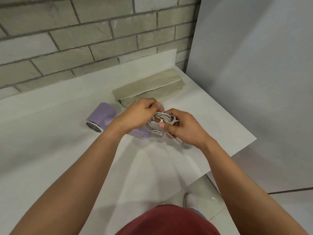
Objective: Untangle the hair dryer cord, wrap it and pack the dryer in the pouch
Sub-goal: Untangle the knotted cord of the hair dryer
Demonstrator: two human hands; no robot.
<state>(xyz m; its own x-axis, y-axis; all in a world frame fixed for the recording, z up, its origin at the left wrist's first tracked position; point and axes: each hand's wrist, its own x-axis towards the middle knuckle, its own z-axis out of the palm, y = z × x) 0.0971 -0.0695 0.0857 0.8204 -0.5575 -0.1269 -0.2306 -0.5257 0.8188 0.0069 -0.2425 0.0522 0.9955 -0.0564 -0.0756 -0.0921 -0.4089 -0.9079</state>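
White counter (pixel 50 133): left hand (pixel 140 112) and right hand (pixel 184 128) both clutch bunched cord (pixel 160 123), untangling seemingly unfinished; dryer (pixel 103 114) unpacked, pouch (pixel 149 87) near back right corner

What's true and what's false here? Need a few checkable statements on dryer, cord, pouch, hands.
1. The left hand and the right hand both grip the cord. True.
2. The dryer sits inside the pouch. False: it lies on the counter, outside the pouch.
3. The cord is stretched out straight. False: it is bunched in loops between the hands.
4. The pouch lies flat on the counter beyond the hands. True.
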